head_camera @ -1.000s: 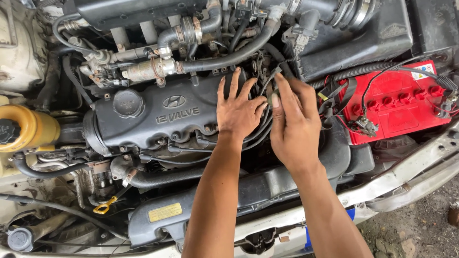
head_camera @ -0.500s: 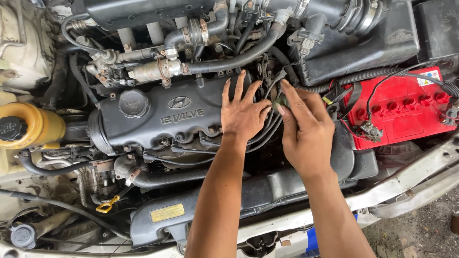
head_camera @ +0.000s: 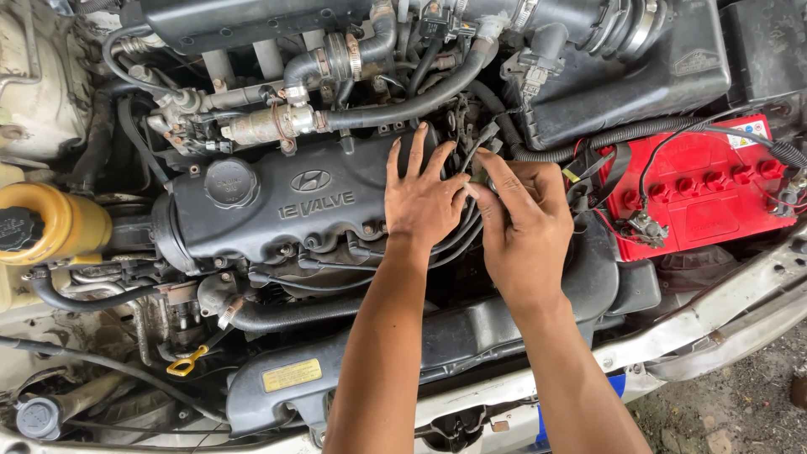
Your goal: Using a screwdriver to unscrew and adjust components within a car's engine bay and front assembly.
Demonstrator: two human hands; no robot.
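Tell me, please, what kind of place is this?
Probably an outdoor car repair spot: an open engine bay with a dark valve cover, a red battery, and gravelly ground beside the car.

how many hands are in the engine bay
2. The left hand lies spread on the valve cover's right end; the right hand sits beside it, fingers at the black cables.

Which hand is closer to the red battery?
The right hand. It sits just left of the red battery, close to its edge. The left hand rests on the black engine cover, farther from it.
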